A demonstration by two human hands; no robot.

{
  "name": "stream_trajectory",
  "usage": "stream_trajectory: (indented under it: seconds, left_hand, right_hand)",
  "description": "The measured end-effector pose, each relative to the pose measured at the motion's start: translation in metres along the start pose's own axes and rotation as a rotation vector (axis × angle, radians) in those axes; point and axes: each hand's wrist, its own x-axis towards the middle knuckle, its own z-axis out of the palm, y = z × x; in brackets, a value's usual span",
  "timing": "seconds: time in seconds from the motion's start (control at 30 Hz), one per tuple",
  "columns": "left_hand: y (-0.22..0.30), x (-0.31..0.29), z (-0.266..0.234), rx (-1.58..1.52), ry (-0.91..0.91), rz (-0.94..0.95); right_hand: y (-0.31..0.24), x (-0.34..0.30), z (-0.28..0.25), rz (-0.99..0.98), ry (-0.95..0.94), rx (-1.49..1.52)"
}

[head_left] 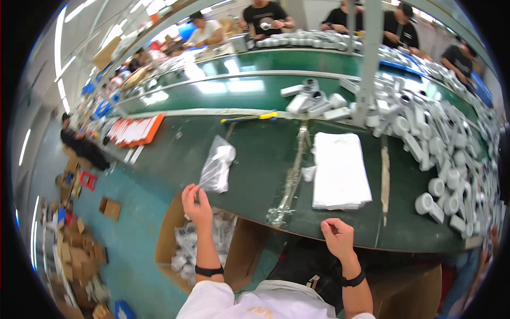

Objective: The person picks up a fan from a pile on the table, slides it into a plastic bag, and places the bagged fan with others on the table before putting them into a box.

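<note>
My left hand (197, 208) is at the table's front edge. Its fingertips are closed at the lower corner of a clear plastic bag (217, 169) with a white part inside, which lies on the green table. My right hand (338, 237) hovers at the table edge with thumb and fingers curled together, and nothing shows between them. Just beyond it lies a stack of flat white bags or sheets (340, 170). A small white piece (308, 173) touches the stack's left side.
Loose white plastic parts (451, 154) pile up at the right, and several more (313, 101) sit by the upright post. A yellow-handled tool (249, 117) and an orange bin (137, 130) lie farther back. Below, a carton (169, 244) holds bagged parts. Other people work across the line.
</note>
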Motion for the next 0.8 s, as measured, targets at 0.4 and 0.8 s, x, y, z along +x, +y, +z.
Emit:
stream_trajectory:
  seconds: [0.4,0.8]
  left_hand:
    - [0.039,-0.078,0.047,-0.397,-0.698,-0.314]
    - [0.212,-0.075,0.122,-0.41,-1.013,0.477]
  right_hand:
    - [-0.023,0.012,-0.189,-0.129,0.81,-0.712]
    - [0.027,0.023,-0.283,0.073,0.391,-1.374]
